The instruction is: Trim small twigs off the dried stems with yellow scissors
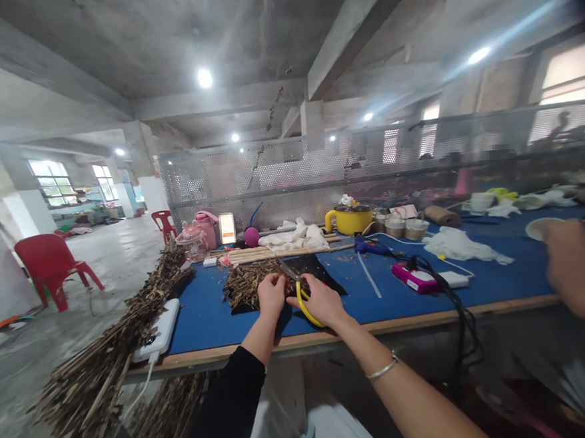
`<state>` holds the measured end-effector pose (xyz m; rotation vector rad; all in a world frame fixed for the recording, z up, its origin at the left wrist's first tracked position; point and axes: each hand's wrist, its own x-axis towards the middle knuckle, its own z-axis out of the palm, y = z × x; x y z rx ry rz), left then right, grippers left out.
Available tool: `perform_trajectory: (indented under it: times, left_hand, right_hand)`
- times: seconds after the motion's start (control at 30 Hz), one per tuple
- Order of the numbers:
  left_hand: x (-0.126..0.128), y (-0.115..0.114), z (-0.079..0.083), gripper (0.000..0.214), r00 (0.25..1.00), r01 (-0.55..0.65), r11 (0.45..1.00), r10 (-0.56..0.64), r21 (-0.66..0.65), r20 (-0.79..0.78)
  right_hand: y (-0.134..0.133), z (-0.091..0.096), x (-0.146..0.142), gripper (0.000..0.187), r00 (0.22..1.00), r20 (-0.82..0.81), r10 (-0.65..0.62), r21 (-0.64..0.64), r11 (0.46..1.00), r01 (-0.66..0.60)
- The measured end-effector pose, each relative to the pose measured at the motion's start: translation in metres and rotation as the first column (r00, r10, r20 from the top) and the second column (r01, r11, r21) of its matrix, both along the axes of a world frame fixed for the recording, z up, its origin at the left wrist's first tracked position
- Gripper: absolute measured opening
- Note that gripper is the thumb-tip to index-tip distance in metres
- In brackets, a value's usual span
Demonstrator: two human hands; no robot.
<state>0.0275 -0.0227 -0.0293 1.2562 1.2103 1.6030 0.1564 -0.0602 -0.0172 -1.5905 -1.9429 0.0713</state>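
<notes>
My right hand (322, 301) grips a pair of scissors (306, 308) by their yellow handles, with the blades pointing up and left over the table. Beside it, my left hand (272, 294) is closed in a pinch at the edge of a pile of dried brown plant pieces (244, 286); what its fingers hold is too small to make out. The pile lies on a black sheet (321, 270), which spreads out to the right behind the scissors.
A bundle of dried stalks (115, 345) leans over the table's left end by a white power strip (162, 328). Thin sticks (269, 254), a yellow pot (355, 220), a blue glue gun (369, 245) and a magenta box (415, 278) lie behind and right. A co-worker's hand (579, 269) is at far right.
</notes>
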Motion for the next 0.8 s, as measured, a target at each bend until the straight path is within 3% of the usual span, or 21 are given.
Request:
perform_trajectory:
  times: [0.2,0.5,0.8]
  left_hand:
    - [0.0004,-0.0011,0.0025,0.012,0.999,-0.001,0.999,0.0,0.032,0.032]
    - [-0.0003,-0.0039,0.0023,0.018,0.986,-0.014,0.995,0.03,0.102,-0.161]
    - [0.0012,-0.0018,0.0002,0.021,0.958,-0.07,0.997,0.077,0.034,-0.276]
  right_hand:
    - [-0.0012,-0.0016,0.0,0.054,0.999,0.003,0.048,0.002,0.999,-0.048]
    - [-0.0029,0.0022,-0.0017,0.05,0.999,0.034,0.012,-0.027,1.0,-0.011]
    - [-0.0068,0.0056,-0.0043,0.041,0.998,0.066,-0.025,-0.088,0.996,0.03]
